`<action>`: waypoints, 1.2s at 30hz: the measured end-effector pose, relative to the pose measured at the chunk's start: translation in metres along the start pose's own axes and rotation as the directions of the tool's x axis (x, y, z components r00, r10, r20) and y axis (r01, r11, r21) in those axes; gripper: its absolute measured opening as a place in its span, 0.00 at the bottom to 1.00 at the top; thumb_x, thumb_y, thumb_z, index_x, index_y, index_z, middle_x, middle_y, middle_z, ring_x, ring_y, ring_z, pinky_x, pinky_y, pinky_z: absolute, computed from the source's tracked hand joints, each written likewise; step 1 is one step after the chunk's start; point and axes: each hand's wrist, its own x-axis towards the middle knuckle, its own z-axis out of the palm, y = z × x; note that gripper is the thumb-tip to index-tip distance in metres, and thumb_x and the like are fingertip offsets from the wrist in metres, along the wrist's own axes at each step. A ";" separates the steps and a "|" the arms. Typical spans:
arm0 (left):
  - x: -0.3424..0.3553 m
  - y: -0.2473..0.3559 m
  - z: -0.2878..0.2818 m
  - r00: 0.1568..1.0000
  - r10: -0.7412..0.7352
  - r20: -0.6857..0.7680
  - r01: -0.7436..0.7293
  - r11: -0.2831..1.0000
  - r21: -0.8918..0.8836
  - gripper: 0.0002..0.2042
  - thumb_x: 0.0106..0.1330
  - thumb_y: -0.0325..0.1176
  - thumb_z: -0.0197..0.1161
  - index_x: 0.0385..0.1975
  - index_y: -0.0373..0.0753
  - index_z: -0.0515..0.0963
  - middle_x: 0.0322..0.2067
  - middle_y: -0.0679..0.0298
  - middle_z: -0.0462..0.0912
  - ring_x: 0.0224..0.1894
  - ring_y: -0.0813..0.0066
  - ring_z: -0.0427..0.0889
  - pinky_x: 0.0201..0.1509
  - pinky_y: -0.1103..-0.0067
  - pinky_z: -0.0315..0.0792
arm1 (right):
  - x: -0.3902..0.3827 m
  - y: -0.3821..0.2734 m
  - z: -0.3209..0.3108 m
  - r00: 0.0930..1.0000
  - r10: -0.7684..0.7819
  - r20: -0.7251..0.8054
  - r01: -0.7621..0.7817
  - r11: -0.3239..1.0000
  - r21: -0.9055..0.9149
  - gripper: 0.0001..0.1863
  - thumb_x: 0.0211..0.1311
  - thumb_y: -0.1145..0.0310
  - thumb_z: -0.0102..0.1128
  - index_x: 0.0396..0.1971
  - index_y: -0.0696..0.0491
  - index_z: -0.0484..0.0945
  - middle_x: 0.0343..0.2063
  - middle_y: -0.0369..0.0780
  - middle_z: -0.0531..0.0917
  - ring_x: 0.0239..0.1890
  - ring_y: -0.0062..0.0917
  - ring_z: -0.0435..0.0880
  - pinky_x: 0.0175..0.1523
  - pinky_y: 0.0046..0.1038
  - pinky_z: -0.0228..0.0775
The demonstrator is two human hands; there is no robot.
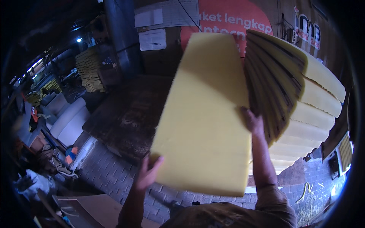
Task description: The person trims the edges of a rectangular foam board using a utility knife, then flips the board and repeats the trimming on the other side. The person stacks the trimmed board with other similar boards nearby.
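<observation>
A long, pale yellow foam slab (205, 121) stretches away in front of me, its near end tilted toward my body. My left hand (148, 171) holds its left edge close to the near corner, the fingers partly hidden at the edge. Farther up on the right side, my right hand (254, 121) grips the opposite edge, slightly blurred. Just beyond that hand rises a tall stack of similar foam slabs (315, 110), fanned along its left side.
Under the slab's far part lies a dark, worn tabletop (125, 110). Brick paving (110, 167) surrounds it. Pale padded pieces (70, 121) and clutter stand at left, with another foam pile (89, 70) behind. Papers (153, 40) hang on the far wall. Boards (95, 209) lie at lower left.
</observation>
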 end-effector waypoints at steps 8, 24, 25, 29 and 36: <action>0.197 0.010 0.067 0.954 0.076 0.291 -0.132 0.975 0.179 0.31 0.64 0.55 0.66 0.56 0.33 0.76 0.48 0.53 0.84 0.53 0.63 0.83 0.57 0.70 0.74 | 0.164 0.025 -0.024 0.981 -0.196 -0.015 0.123 0.672 -0.730 0.35 0.66 0.54 0.60 0.67 0.61 0.68 0.67 0.53 0.69 0.71 0.37 0.66 0.74 0.33 0.54; 0.188 -0.025 0.141 0.912 0.174 0.372 -0.289 0.915 0.282 0.23 0.70 0.53 0.59 0.44 0.35 0.80 0.37 0.50 0.87 0.41 0.53 0.88 0.47 0.63 0.80 | 0.155 0.027 -0.030 0.975 0.168 -0.148 -0.207 0.419 -0.884 0.35 0.64 0.53 0.60 0.62 0.65 0.71 0.57 0.57 0.77 0.61 0.45 0.77 0.66 0.39 0.66; 0.182 -0.028 0.139 0.915 0.217 0.339 -0.322 0.900 0.292 0.23 0.70 0.53 0.59 0.42 0.34 0.81 0.35 0.51 0.87 0.39 0.53 0.88 0.45 0.63 0.81 | 0.150 0.026 -0.030 0.974 0.169 -0.150 -0.208 0.412 -0.887 0.35 0.64 0.52 0.60 0.62 0.65 0.71 0.57 0.57 0.77 0.60 0.45 0.77 0.65 0.40 0.67; 0.197 -0.018 0.127 0.843 0.179 0.507 -0.373 0.875 0.310 0.30 0.67 0.56 0.60 0.42 0.25 0.74 0.33 0.37 0.83 0.38 0.42 0.86 0.43 0.59 0.81 | 0.138 -0.001 -0.022 0.980 0.196 -0.042 -0.145 0.547 -0.825 0.36 0.62 0.51 0.60 0.59 0.68 0.72 0.51 0.57 0.81 0.54 0.47 0.81 0.59 0.42 0.72; 0.186 0.027 0.111 0.828 0.194 0.526 -0.487 0.713 0.504 0.34 0.66 0.55 0.62 0.56 0.26 0.69 0.47 0.39 0.81 0.45 0.45 0.85 0.52 0.60 0.80 | 0.128 0.002 -0.020 0.980 0.118 -0.162 -0.200 0.543 -0.815 0.33 0.63 0.57 0.61 0.63 0.63 0.70 0.52 0.54 0.81 0.53 0.44 0.83 0.58 0.41 0.73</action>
